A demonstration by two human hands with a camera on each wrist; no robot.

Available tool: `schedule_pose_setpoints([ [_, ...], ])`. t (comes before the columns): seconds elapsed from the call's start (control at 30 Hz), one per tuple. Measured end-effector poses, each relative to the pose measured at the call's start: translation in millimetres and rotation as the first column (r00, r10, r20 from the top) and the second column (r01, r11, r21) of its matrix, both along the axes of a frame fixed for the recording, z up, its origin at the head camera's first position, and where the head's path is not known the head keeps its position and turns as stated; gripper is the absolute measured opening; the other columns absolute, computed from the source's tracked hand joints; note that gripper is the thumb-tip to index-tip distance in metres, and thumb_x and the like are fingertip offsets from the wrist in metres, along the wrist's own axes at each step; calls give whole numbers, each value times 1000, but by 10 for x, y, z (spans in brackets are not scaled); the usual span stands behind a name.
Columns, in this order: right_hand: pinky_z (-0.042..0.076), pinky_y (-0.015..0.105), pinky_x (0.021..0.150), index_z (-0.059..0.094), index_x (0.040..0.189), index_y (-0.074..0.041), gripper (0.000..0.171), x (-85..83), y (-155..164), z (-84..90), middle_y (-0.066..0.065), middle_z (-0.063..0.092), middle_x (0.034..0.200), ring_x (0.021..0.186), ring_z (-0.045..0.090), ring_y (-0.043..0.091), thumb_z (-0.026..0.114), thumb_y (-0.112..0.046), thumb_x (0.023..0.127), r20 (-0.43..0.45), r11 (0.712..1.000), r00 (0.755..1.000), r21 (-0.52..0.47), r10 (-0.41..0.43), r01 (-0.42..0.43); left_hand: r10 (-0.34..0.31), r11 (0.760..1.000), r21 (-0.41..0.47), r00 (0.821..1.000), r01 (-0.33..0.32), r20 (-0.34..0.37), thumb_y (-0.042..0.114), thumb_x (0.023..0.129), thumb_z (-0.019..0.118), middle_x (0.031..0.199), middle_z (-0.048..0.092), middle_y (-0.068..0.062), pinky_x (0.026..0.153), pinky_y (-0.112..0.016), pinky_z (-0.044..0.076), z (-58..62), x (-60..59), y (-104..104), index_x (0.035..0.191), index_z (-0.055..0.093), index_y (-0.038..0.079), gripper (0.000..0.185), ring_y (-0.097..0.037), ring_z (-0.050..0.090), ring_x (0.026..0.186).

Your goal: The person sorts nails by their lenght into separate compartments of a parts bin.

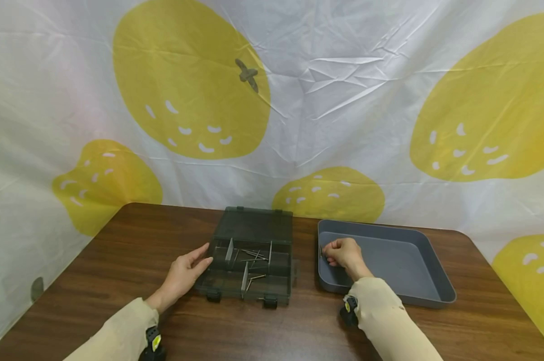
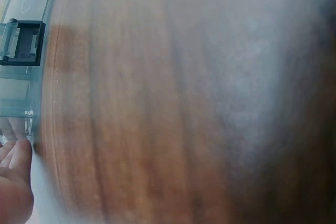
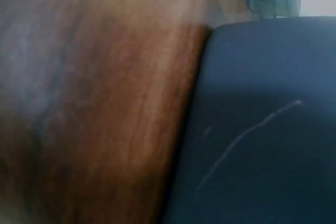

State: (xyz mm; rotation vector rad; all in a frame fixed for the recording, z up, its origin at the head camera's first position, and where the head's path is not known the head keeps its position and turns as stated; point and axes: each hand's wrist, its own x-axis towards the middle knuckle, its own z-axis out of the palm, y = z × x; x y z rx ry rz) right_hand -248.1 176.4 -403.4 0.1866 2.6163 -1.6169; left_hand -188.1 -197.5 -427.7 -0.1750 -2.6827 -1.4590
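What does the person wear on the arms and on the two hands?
Both arms have long beige fabric sleeves reaching the wrists. A small black device with a yellow-green mark is strapped under the left wrist, a similar black one under the right. The left hand and right hand are bare, without gloves.

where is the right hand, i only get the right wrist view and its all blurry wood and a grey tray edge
Observer: The right hand is inside the grey tray, at its left end, fingers curled.
Operator: is it holding something
Observer: It seems to pinch a thin metal pin near the tray's left wall; too small to be sure.
Operator: and the other hand
Observer: The left hand rests on the table with straight fingers touching the left side of the open dark compartment box.
Operator: anything in the box
Observer: A few thin metal pins lie in its middle compartments.
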Motion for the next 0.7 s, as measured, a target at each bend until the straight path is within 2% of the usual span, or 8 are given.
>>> schedule_pose_setpoints([
  [0.3, 49, 16, 44, 69, 78, 8, 8, -12, -12, -13, -4, 56, 49, 43, 53, 2, 66, 1, 79, -34, 991, 999, 130, 14, -10, 1, 1000, 6, 1000, -1, 9, 24, 96, 56, 141, 45, -18, 98, -46, 44, 13, 0, -2, 142, 42, 3, 52, -32, 47, 126],
  [0.7, 52, 21, 47, 70, 76, 6, 9, -1, -11, -6, 6, 67, 60, 45, 58, 5, 64, 1, 81, -24, 980, 999, 199, 22, -17, 9, 1000, -13, 1000, -9, -13, 19, 95, 58, 137, 48, -19, 97, -47, 45, 5, 3, 9, 140, 44, 1, 50, -33, 50, 123],
])
